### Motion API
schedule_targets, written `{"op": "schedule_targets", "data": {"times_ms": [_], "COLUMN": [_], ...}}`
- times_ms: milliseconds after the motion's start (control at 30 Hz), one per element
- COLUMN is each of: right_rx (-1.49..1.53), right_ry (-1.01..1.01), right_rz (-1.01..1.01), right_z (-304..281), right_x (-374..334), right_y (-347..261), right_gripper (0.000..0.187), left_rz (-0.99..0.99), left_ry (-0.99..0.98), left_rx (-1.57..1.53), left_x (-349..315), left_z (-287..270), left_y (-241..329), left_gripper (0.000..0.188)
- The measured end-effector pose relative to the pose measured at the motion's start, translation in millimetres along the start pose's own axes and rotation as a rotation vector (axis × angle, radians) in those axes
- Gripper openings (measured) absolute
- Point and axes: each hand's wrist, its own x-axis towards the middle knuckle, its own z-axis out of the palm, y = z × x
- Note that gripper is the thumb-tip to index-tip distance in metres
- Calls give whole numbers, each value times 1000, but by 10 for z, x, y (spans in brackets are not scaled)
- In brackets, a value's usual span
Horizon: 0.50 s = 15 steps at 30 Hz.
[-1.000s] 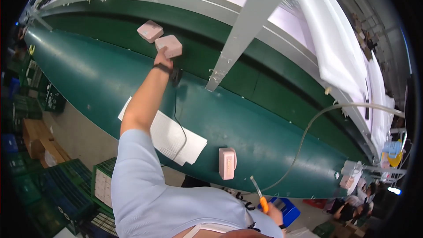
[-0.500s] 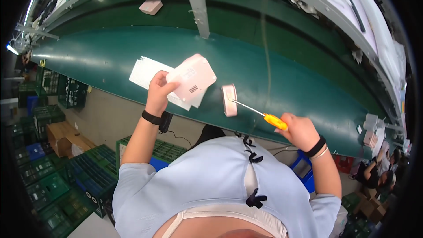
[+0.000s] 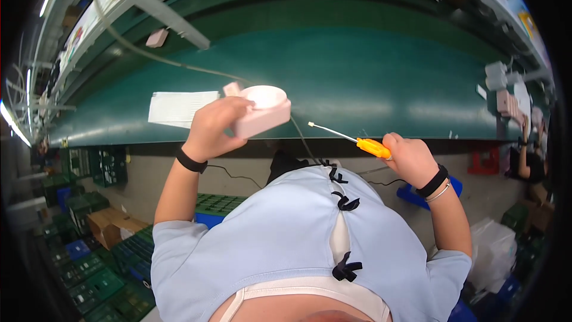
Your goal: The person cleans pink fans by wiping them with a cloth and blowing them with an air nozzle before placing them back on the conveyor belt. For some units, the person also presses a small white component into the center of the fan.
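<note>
My left hand (image 3: 215, 124) grips a pale pink plastic housing (image 3: 262, 120) by its left side. A round white part (image 3: 263, 96) faces up on the housing. Just behind my fingers shows a small pink piece (image 3: 232, 88); whether it is joined to the housing I cannot tell. My right hand (image 3: 411, 158) is closed round the yellow handle of a screwdriver (image 3: 373, 147). Its shaft points left toward the housing, apart from it, with a tiny pale bit (image 3: 311, 124) at the tip. White sheets (image 3: 182, 109) lie on the bench beside my left hand.
The green bench (image 3: 369, 83) runs across in front of me, with a grey metal post (image 3: 149, 6) at the far left. Another pink block (image 3: 157, 38) lies near it. At the right, pink parts (image 3: 506, 102) stand near another person's arm. Green crates (image 3: 89, 274) fill the lower left.
My left hand has turned the housing from its flat, vented face to the round white part. The screwdriver tip has left the small pink oval piece on the bench. The view has shifted right.
</note>
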Motion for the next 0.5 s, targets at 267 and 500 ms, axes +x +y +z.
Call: {"op": "schedule_targets", "data": {"times_ms": [267,500], "right_rx": [66,140], "right_ry": [32,133], "right_rz": [56,141], "right_z": [-47,-50], "right_x": [-895,-1053], "right_y": [498,1074], "right_gripper": [31,31], "left_rz": [159,-1085], "left_ry": [-525,-56], "left_rx": [-287,-2104], "left_x": [645,624], "left_z": [419,1694], "left_y": [340,195], "left_gripper": [40,31]}}
